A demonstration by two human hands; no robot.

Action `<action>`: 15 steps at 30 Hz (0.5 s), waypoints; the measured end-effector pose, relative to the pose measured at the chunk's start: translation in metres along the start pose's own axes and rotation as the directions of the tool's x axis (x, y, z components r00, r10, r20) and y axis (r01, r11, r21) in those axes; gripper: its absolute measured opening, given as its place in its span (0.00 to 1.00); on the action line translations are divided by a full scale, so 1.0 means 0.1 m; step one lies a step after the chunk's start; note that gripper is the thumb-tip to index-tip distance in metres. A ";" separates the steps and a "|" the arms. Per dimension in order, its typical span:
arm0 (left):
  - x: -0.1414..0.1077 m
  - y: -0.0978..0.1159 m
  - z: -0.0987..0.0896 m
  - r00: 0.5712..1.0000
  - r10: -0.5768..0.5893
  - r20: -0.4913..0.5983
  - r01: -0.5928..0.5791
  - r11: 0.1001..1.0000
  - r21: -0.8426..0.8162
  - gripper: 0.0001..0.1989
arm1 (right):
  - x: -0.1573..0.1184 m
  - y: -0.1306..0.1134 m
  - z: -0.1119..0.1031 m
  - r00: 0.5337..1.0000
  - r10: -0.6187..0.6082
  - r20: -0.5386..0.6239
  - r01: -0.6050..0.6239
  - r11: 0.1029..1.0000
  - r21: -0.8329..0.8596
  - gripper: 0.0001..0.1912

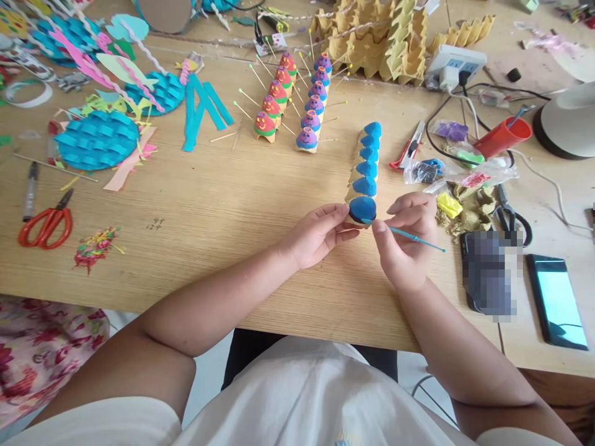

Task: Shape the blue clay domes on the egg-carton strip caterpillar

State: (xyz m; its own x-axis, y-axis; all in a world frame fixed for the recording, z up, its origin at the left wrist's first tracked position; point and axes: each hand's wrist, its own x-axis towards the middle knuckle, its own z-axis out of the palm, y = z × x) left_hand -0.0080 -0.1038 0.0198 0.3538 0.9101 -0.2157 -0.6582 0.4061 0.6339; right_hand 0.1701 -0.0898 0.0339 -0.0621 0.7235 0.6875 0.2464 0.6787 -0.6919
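Note:
A strip cut from an egg carton (pixel 365 186) stands on the table in front of me, its row of bumps covered in blue clay. The nearest bump also shows a darker band along its lower edge. My left hand (pixel 318 234) grips this near end from the left, fingers closed on its side. A thin blue clay tool (pixel 418 239) with a small ball at its outer end is pinched in my right hand (pixel 406 238). Its other end reaches the lower front of the nearest bump; my fingertips partly hide that contact.
Two decorated egg-carton caterpillars, one red (pixel 277 93) and one purple (pixel 314 105), stand further back with pins sticking out. Right of the strip lie a red utility knife (pixel 411 147), bagged clay, black-handled scissors (pixel 511 217) and a phone (pixel 556 301). Orange scissors (pixel 46 228) lie left.

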 end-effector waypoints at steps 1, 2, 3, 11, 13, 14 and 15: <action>0.00 0.00 -0.01 1.000 0.020 -0.011 -0.020 1.000 0.024 0.18 | 0.00 0.03 0.00 1.000 0.029 -0.010 -0.029 0.999 0.040 0.13; 0.01 -0.01 -0.02 0.999 0.042 -0.023 -0.041 0.998 0.048 0.19 | 0.01 0.06 0.00 0.999 0.050 -0.009 -0.050 0.995 0.081 0.13; 0.01 -0.01 -0.02 0.997 0.065 -0.033 -0.062 0.995 0.074 0.21 | 0.01 0.08 0.00 0.998 0.062 0.003 -0.062 0.991 0.118 0.13; 0.02 -0.05 -0.05 0.957 0.282 -0.062 -0.246 0.908 0.339 0.26 | 0.05 0.00 -0.03 0.967 -0.026 0.253 0.013 0.999 0.052 0.08; 0.02 -0.05 -0.06 0.943 0.329 -0.045 -0.287 0.874 0.393 0.25 | 0.06 -0.03 -0.04 0.961 -0.055 0.271 0.051 0.998 0.020 0.08; 0.01 -0.06 -0.07 0.937 0.349 -0.037 -0.304 0.860 0.411 0.24 | 0.06 -0.03 -0.03 0.961 -0.059 0.271 0.057 0.998 0.017 0.08; 0.01 -0.06 -0.07 0.931 0.362 -0.031 -0.316 0.849 0.422 0.23 | 0.06 -0.03 -0.03 0.962 -0.055 0.269 0.052 0.998 0.021 0.08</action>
State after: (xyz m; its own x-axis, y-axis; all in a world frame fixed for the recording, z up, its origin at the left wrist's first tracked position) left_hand -0.0086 -0.1045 0.0106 0.0703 0.9975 0.0058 -0.3904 0.0222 0.9204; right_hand 0.1721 -0.0882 0.0411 -0.3332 0.6922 0.6401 0.2230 0.7175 -0.6599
